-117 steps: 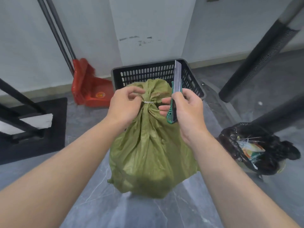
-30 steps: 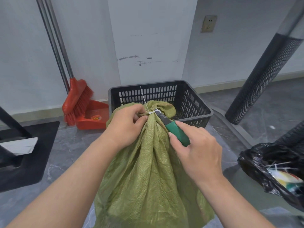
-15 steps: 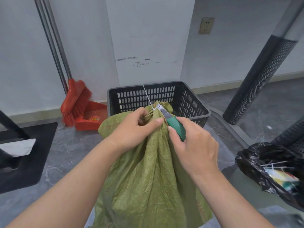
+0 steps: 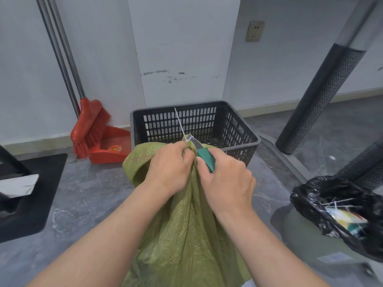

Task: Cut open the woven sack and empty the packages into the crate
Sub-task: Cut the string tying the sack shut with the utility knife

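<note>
A green woven sack (image 4: 182, 235) stands on the floor in front of me, its neck bunched and bound with a white zip tie (image 4: 180, 126) whose tail sticks up. My left hand (image 4: 170, 164) grips the neck just below the tie. My right hand (image 4: 226, 181) holds a green-handled utility knife (image 4: 204, 157), with its blade tip at the tie. Right behind the sack sits a black slatted plastic crate (image 4: 238, 131); what I see of its inside shows no packages. The packages inside the sack are hidden.
A red broom (image 4: 89, 129) and red dustpan (image 4: 112, 148) lean at the wall left of the crate. A black bin bag (image 4: 342, 210) with rubbish stands at the right. Black perforated posts (image 4: 319, 96) rise on the right; a black base (image 4: 31, 195) lies at the left.
Earlier I held the knife upright beside the tie. Since then its blade has gone against the zip tie, my hands have drawn closer together, and the sack neck has been pulled up toward the crate.
</note>
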Tool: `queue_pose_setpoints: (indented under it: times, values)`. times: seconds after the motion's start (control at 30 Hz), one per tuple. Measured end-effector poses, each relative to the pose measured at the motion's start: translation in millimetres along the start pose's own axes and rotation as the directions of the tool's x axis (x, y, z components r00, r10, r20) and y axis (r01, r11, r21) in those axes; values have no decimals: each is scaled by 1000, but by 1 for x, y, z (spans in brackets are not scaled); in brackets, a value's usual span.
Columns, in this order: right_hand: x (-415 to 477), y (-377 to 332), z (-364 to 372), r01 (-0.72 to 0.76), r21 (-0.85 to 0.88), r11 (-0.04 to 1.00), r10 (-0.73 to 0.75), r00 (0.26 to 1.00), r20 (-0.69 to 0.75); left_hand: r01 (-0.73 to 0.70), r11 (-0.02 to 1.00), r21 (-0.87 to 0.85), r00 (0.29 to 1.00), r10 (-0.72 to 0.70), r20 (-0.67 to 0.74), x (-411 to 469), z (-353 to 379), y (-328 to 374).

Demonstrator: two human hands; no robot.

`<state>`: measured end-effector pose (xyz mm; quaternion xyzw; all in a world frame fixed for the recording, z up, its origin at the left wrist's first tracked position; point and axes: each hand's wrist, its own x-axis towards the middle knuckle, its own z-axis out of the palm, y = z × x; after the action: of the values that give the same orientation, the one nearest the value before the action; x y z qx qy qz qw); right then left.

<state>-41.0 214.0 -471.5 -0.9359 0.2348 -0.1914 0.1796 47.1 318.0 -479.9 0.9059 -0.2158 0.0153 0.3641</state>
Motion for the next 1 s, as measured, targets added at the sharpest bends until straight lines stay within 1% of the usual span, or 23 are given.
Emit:
queue_pose_setpoints:
  times: [0.13, 0.23, 0.3, 0.37, 0.47, 0.57, 0.67, 0.77, 0.87, 0.93, 1.0]
  values:
    - [1, -8, 4, -69, 88, 994, 67, 997, 25, 39, 999, 1, 999, -39, -5, -3, -3, 2]
    - [19, 1, 5, -163, 152, 975, 178, 980, -89, 50, 998, 34, 998, -51, 25, -9, 0, 4]
    - [25, 7, 2, -171, 194, 966, 197, 972, -128, 32, 999, 36, 999, -33, 38, -13, 2, 3]
    - [20, 6, 2, -133, 231, 964, 162, 981, -110, 32, 999, -14, 999, -32, 39, -13, -1, 1]
    - [13, 2, 9, -103, 329, 939, 139, 986, -88, 93, 988, -121, 996, -91, 23, -10, -6, -2]
    - [17, 2, 11, -132, 486, 864, 179, 982, -53, 87, 975, -203, 996, -85, 19, -11, -6, -2]
    - [19, 5, 13, -183, 581, 793, 212, 977, 19, 75, 968, -238, 997, -81, -14, -8, -5, -6]
    - [20, 5, 15, -188, 618, 763, 213, 976, 35, 121, 943, -311, 985, -151, -77, -3, -2, -12]
    - [19, 3, 21, -204, 637, 743, 217, 974, 59, 152, 920, -362, 974, -202, -103, 0, -1, -12]
    - [19, 2, 23, -231, 663, 712, 235, 968, 85, 148, 919, -366, 968, -211, -136, 0, -3, -10]
    - [19, 3, 23, -243, 685, 687, 242, 965, 100, 158, 930, -333, 957, -226, -179, -2, -5, -9]
